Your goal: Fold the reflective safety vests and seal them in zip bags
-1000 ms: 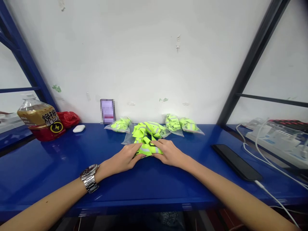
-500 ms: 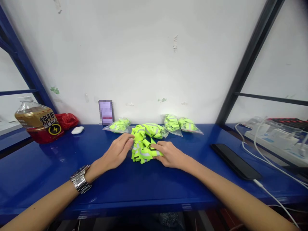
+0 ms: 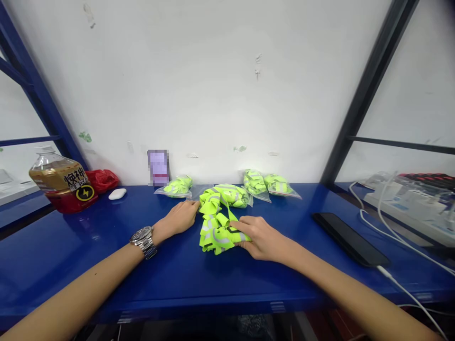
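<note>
At a glossy blue metal workbench (image 3: 106, 265), the person's right hand (image 3: 261, 237) rests fingers curled on the right edge of a loose bundle of fluorescent yellow-green reflective straps (image 3: 216, 232), thumb and fingertips pinching the fabric. At ten o'clock from the bundle, the left hand (image 3: 179, 219), steel wristwatch (image 3: 143, 240) on its wrist, lies flat with fingers extended, tips touching a clear plastic bag (image 3: 199, 199). Sealed bags of the same straps (image 3: 265, 183) line the white wall.
</note>
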`<act>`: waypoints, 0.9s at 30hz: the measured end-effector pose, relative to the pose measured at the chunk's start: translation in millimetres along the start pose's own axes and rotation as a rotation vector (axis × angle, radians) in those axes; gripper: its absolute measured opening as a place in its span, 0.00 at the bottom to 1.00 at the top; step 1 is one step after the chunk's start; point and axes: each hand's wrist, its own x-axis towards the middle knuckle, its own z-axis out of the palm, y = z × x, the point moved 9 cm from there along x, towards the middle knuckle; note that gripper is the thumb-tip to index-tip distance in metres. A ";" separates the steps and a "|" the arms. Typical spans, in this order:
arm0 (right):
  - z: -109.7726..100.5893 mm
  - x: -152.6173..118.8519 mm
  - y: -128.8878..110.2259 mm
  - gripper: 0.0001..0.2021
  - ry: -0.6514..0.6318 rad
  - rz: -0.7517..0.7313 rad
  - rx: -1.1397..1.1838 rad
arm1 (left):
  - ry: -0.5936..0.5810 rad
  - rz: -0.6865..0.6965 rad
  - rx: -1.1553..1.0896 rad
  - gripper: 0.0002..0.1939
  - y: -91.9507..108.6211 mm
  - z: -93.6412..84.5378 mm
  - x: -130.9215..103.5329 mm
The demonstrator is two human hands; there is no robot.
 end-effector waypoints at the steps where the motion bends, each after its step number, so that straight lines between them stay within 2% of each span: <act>1: -0.3 0.2 -0.1 0.17 -0.003 0.005 0.004 | 0.007 -0.018 -0.003 0.12 -3.1 1.4 6.1; 5: -1.5 4.0 1.8 0.17 -0.008 0.025 0.022 | 0.067 -0.090 -0.036 0.12 -17.4 4.2 28.2; 8: -1.2 6.3 1.7 0.16 -0.019 0.020 0.024 | 0.159 -0.116 -0.092 0.14 -27.0 -0.7 31.7; 10: -1.1 7.2 1.2 0.16 -0.023 0.019 0.019 | 0.240 -0.119 -0.128 0.16 -28.7 -10.6 24.1; 12: -0.7 7.9 0.8 0.16 -0.027 0.024 0.018 | 0.337 -0.097 -0.168 0.17 -21.7 -27.5 8.1; 15: 1.5 8.2 0.7 0.17 -0.039 0.040 0.028 | 0.503 0.058 -0.325 0.17 11.0 -63.7 -29.5; 16: 2.9 7.9 0.6 0.17 -0.044 0.045 0.036 | 0.466 0.160 -0.369 0.17 29.8 -69.6 -40.7; 18: 5.7 7.1 -0.2 0.17 -0.050 0.049 0.057 | 0.272 0.352 -0.376 0.20 69.2 -67.4 -60.6; 20: 7.3 6.8 -1.8 0.17 -0.048 0.049 0.081 | 0.187 0.432 -0.351 0.24 91.7 -63.6 -77.0; 21: 7.1 7.4 -2.9 0.17 -0.044 0.047 0.095 | 0.188 0.433 -0.348 0.22 95.7 -62.0 -81.7; 23: 5.0 10.8 -5.3 0.15 -0.043 0.045 0.137 | 0.206 0.357 -0.359 0.18 91.5 -56.6 -83.0; 25: 3.7 17.2 -6.6 0.13 -0.071 0.056 0.212 | 0.201 0.230 -0.402 0.17 78.8 -49.3 -77.3; 27: 3.7 25.0 -4.6 0.15 -0.104 0.098 0.281 | 0.169 0.105 -0.467 0.17 65.6 -42.8 -69.3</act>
